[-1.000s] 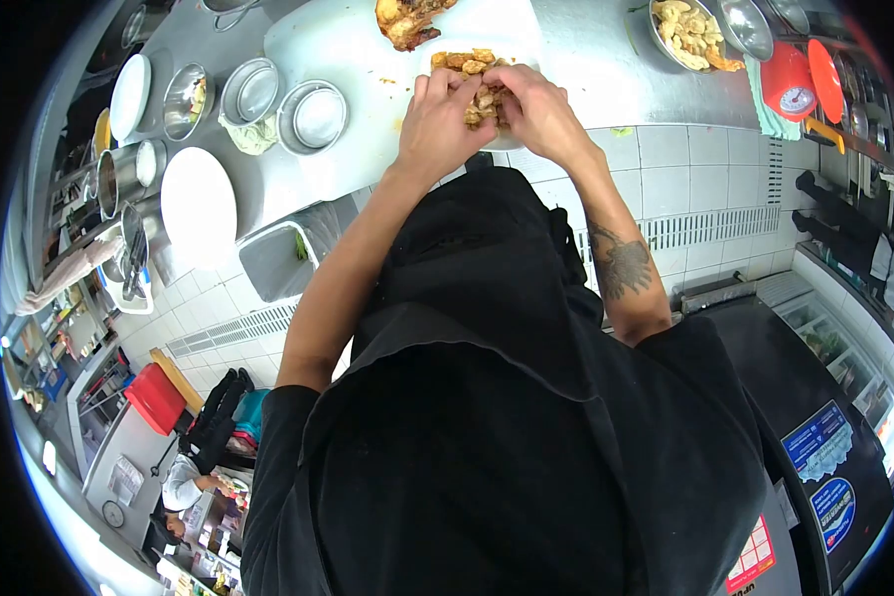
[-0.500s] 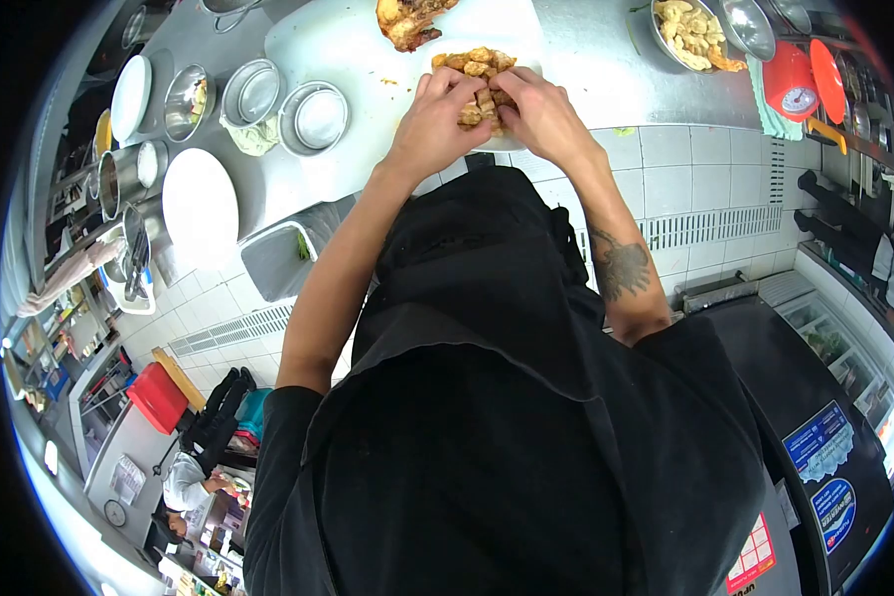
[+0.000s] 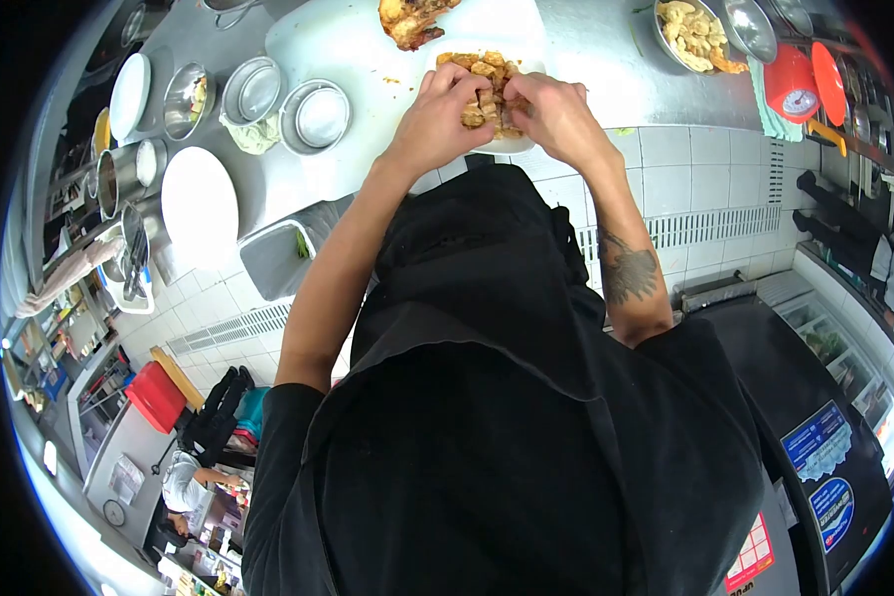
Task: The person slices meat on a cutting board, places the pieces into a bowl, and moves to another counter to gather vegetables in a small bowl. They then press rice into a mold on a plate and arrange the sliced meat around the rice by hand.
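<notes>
A white plate at the near edge of the counter holds a heap of browned, chopped meat that looks like chicken pieces. My left hand lies over the heap's left side, its fingers curled round some pieces. On the right, my right hand is bent with fingertips drawn together at the heap's edge; whatever they pinch is hidden. Beyond the plate, a larger roasted chicken piece rests on a white cutting board.
Metal tins and an oval white plate stand to the left. A bowl of pale food pieces and a red scale are at the right. Below the counter sits a grey bin. Another person works lower left.
My right hand has shifted a little to the right, widening the gap between my hands. More of the chopped pieces show. My left hand stays nearly in place.
</notes>
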Action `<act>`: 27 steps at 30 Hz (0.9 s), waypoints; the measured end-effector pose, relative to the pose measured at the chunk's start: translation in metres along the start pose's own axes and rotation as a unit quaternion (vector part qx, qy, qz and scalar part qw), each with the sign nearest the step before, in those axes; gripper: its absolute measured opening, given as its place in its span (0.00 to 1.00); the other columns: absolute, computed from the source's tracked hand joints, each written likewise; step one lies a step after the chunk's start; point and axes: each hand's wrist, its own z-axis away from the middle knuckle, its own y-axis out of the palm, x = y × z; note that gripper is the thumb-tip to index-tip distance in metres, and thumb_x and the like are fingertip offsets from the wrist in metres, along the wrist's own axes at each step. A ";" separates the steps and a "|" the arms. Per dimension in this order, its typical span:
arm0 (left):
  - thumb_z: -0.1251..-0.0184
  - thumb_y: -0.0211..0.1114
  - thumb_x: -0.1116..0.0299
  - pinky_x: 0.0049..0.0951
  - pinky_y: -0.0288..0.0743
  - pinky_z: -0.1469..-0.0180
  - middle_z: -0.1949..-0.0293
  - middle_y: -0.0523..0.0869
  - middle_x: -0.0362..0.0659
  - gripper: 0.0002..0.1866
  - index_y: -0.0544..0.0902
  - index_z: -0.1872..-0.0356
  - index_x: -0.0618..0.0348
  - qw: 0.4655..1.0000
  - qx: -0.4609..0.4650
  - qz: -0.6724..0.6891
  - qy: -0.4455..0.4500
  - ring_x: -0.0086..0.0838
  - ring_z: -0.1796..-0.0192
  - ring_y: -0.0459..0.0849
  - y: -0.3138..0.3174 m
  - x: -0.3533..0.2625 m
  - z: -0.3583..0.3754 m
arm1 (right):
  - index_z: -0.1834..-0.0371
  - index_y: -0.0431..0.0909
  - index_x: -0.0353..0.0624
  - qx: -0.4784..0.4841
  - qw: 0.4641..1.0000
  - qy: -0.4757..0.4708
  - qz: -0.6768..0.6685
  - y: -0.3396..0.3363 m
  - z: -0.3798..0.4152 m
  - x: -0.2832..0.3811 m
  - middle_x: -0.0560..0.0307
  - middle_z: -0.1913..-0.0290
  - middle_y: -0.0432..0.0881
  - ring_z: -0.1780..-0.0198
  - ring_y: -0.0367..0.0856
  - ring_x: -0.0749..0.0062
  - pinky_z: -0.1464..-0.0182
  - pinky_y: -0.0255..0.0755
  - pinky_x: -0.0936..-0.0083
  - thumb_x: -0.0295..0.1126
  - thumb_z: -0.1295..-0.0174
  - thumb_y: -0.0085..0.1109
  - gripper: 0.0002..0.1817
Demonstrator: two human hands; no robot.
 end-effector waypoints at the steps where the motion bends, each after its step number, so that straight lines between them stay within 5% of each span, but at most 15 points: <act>1: 0.47 0.75 0.63 0.38 0.70 0.34 0.42 0.73 0.47 0.28 0.80 0.42 0.53 1.000 0.003 -0.001 -0.003 0.44 0.37 0.72 0.000 -0.001 0.000 | 0.57 0.80 0.44 0.012 1.000 -0.006 0.008 -0.001 0.001 0.000 0.50 0.60 0.85 0.59 0.84 0.48 0.49 0.70 0.53 0.28 0.41 0.64 0.09; 14: 0.47 0.74 0.59 0.38 0.74 0.37 0.44 0.74 0.45 0.32 0.79 0.39 0.56 1.000 0.017 -0.022 0.005 0.40 0.38 0.72 0.001 0.001 -0.003 | 0.58 0.80 0.42 -0.013 0.996 0.029 0.085 0.016 -0.009 0.007 0.46 0.62 0.86 0.60 0.84 0.45 0.54 0.74 0.52 0.30 0.40 0.65 0.10; 20: 0.47 0.74 0.60 0.38 0.73 0.37 0.44 0.74 0.45 0.31 0.79 0.40 0.55 1.000 0.013 -0.009 0.009 0.41 0.38 0.72 0.001 0.006 -0.003 | 0.60 0.79 0.41 -0.058 0.998 0.003 0.018 0.025 -0.011 -0.003 0.44 0.64 0.85 0.62 0.84 0.43 0.56 0.75 0.51 0.29 0.42 0.66 0.09; 27: 0.48 0.74 0.60 0.38 0.74 0.37 0.45 0.74 0.45 0.29 0.80 0.42 0.54 1.000 0.011 0.003 0.011 0.42 0.39 0.72 0.000 0.007 -0.004 | 0.56 0.82 0.43 -0.080 0.994 -0.005 0.078 0.015 -0.005 0.008 0.49 0.56 0.84 0.53 0.82 0.47 0.53 0.75 0.53 0.26 0.42 0.63 0.11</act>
